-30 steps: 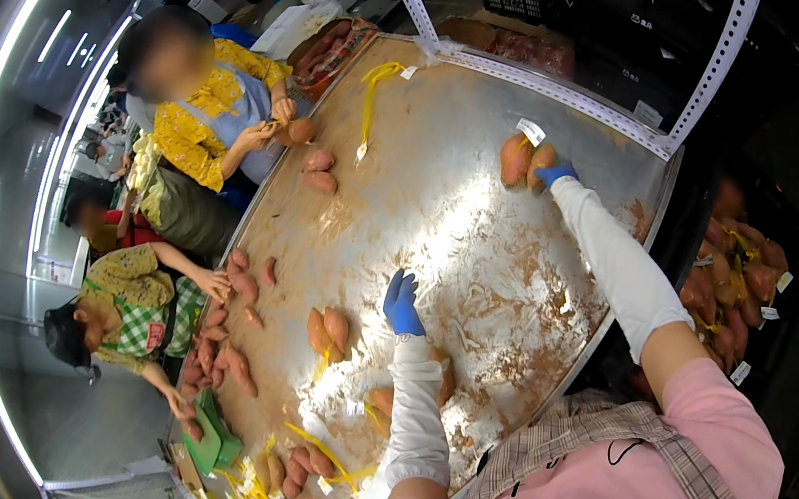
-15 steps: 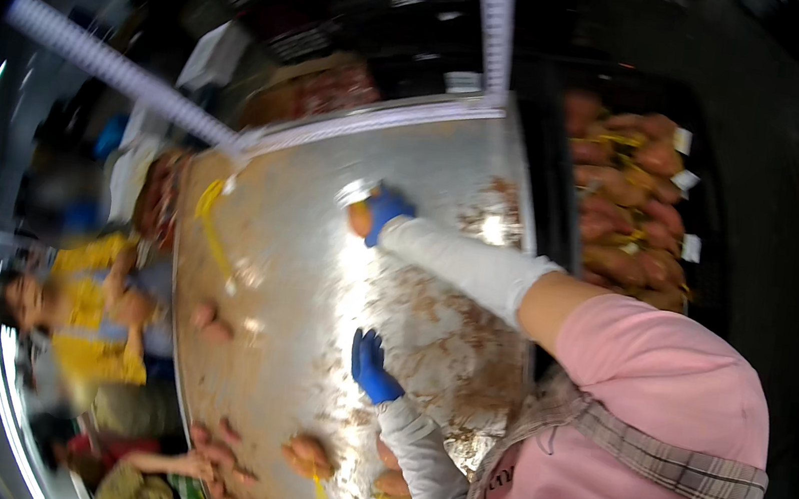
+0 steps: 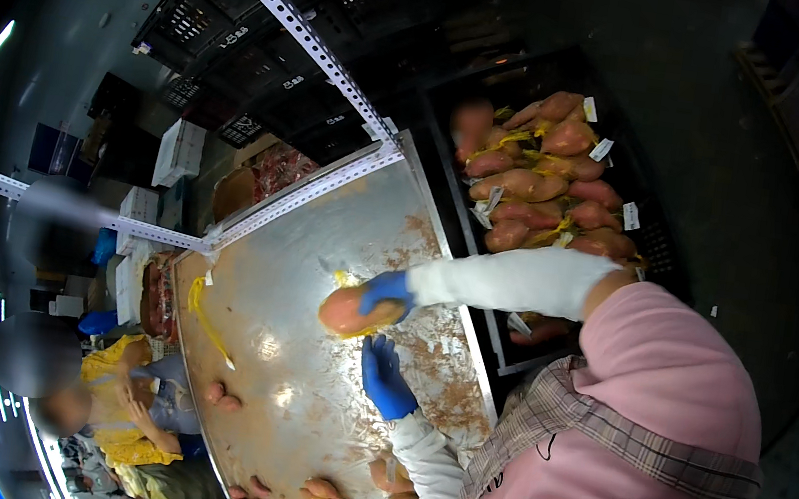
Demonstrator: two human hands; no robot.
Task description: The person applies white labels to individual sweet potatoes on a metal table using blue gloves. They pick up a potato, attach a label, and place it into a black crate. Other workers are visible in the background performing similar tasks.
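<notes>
right hand (image 3: 387, 294) clamped round netted sweet potatoes (image 3: 340, 314) over the counter (image 3: 305, 237), presumably to keep them together; left hand (image 3: 386, 379) empty, fingers extended, just nearer.

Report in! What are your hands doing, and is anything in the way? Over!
Right hand gripping sweet potatoes. Left hand open, close by them. No blockage seen around either hand.

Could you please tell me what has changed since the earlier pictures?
The right hand has drawn the netted sweet potatoes back from near the far edge of the table, close to the open, empty left hand. The view swung right. The yellow netting stayed put.
</notes>
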